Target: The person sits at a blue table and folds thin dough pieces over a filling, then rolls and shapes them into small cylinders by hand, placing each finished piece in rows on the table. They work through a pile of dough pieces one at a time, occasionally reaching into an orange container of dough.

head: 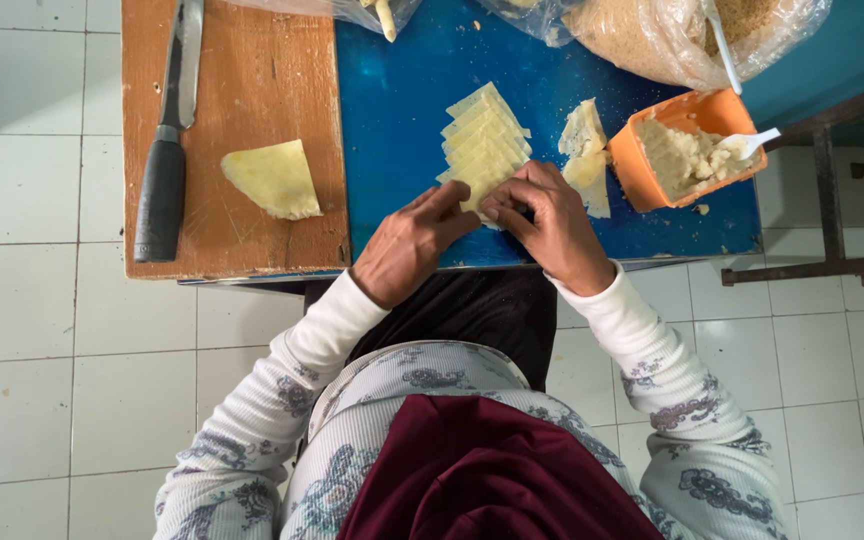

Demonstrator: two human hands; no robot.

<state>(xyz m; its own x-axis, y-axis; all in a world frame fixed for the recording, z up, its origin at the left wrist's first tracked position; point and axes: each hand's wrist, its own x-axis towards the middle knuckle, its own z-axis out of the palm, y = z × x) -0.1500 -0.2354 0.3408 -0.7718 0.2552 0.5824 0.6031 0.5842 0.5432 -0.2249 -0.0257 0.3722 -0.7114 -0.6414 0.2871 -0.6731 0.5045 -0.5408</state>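
While both hands work at the near end of a fanned stack of pale dough sheets (484, 140) on the blue table (402, 90), the containers sit beyond and to the right of that stack. An orange plastic tub (642, 170), just right of the stack, holds a lumpy cream-coloured filling (682, 155), and a white plastic spoon (749, 145) rests in it with its handle pointing out over the rim. Behind the tub, further from the stack, a clear plastic bag (652, 40) holds coarse tan crumbs with a white utensil handle poking from it; two more clear bags lie at the table's far edge, their contents hard to make out. The left hand (409, 245) and the right hand (552, 225) come together at the stack's nearest sheet, fingertips pinching and folding its edge between them, with the fingers of both hands curled inward rather than spread. Between the stack and the tub lie a few loose torn pieces of dough (587, 150), touching the tub's side. Left of the stack, a wooden cutting board (252, 60) adjoins the blue surface; on it lies a single triangular dough sheet (272, 180), well apart from the stack, and further left a knife (167, 140) with a black handle. Nothing lies between the hands and the stack.
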